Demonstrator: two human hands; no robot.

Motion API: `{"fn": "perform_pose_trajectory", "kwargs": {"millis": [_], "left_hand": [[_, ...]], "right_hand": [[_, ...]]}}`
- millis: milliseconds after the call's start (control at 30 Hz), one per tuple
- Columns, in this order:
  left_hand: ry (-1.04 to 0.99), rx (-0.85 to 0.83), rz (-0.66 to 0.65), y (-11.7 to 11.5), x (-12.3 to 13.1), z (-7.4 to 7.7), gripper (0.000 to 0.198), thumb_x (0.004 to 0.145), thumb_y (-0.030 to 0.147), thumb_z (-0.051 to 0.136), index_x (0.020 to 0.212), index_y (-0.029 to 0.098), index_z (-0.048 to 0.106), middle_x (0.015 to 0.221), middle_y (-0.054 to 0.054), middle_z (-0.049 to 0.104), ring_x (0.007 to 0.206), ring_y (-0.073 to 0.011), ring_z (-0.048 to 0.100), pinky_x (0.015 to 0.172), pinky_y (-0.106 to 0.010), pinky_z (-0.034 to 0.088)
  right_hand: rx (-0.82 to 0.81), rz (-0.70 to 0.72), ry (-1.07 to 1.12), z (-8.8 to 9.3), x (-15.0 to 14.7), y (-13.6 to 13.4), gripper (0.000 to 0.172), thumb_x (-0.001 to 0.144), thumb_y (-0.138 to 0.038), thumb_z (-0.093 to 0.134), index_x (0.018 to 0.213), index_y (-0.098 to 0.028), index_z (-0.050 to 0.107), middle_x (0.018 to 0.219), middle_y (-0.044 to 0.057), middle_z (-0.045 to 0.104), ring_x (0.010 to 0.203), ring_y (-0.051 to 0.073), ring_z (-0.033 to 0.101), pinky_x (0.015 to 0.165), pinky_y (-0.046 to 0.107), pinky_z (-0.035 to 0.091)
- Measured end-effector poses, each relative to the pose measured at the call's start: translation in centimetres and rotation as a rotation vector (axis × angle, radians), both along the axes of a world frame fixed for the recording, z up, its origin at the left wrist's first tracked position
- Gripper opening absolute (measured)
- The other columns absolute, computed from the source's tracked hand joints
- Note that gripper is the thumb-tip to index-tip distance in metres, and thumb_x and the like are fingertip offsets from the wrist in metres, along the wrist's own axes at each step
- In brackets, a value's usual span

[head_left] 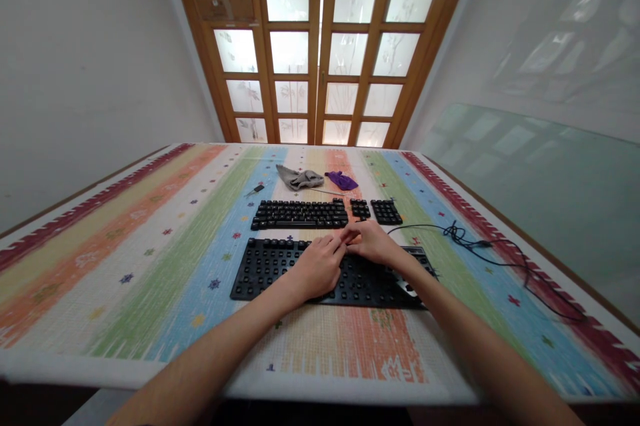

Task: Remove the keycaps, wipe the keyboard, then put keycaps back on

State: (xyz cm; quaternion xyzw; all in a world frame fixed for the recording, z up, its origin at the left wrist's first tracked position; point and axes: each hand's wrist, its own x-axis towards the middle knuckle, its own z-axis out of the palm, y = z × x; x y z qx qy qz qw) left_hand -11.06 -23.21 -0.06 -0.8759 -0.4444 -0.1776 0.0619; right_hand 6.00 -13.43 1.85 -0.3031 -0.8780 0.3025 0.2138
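Across our cloth-covered desk [135,266], the mostly capless keyboard [273,273] lies nearer us than laid-out keycaps [300,214]. Our left hand [323,267] and right hand [373,241] meet over its upper rows, fingers narrowly bunched, any grip hidden; keycap work seems underway, calling for careful pinching.

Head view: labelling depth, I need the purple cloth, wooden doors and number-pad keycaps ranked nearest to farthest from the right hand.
From the right hand:
1. Number-pad keycaps, ahead, slightly right
2. Purple cloth, ahead, slightly left
3. Wooden doors, farthest ahead
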Motion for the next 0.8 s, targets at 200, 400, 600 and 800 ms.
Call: {"fn": "perform_pose_trajectory", "kwargs": {"millis": [200, 400, 600, 800], "left_hand": [[0.01, 0.043, 0.002, -0.4, 0.0, -0.3, 0.035, 0.083, 0.009, 0.046, 0.116, 0.007, 0.058, 0.112, -0.016, 0.061, 0.112, -0.0287, 0.055, 0.102, -0.044, 0.046], [0.004, 0.03, 0.0, -0.6, -0.1, -0.6, 0.042, 0.085, 0.011, 0.045, 0.125, 0.002, 0.052, 0.124, -0.02, 0.06, 0.119, -0.0299, 0.055, 0.107, -0.045, 0.043], [0.018, 0.002, -0.067, -1.1, -0.4, -1.0, 0.05, 0.092, 0.021, 0.041, 0.138, 0.003, 0.043, 0.149, -0.02, 0.044, 0.142, -0.0269, 0.037, 0.117, -0.041, 0.031], [-0.005, -0.038, -0.046, -1.3, -0.2, -0.6, 0.048, 0.1, 0.035, 0.036, 0.139, 0.007, 0.044, 0.147, -0.017, 0.047, 0.14, -0.0243, 0.04, 0.119, -0.038, 0.028]], "right_hand": [[0.002, 0.193, -0.126, 1.9, 0.4, 1.0, 0.017, 0.072, -0.019, 0.071, 0.089, -0.019, 0.074, 0.088, 0.004, 0.077, 0.083, 0.019, 0.072, 0.077, 0.028, 0.055], [0.205, 0.096, -0.204, 3.1, 0.4, 5.4, 0.011, 0.079, -0.028, 0.067, 0.081, -0.021, 0.075, 0.078, 0.002, 0.076, 0.069, 0.018, 0.069, 0.066, 0.026, 0.051], [0.319, -0.069, -0.275, 2.7, -1.3, 9.5, 0.012, 0.082, -0.02, 0.063, 0.085, -0.017, 0.074, 0.084, 0.006, 0.076, 0.075, 0.018, 0.068, 0.071, 0.026, 0.048], [0.314, -0.095, -0.309, 2.0, -3.1, 11.6, 0.016, 0.085, -0.02, 0.062, 0.092, -0.016, 0.075, 0.091, 0.008, 0.077, 0.083, 0.02, 0.069, 0.076, 0.027, 0.049]]}}
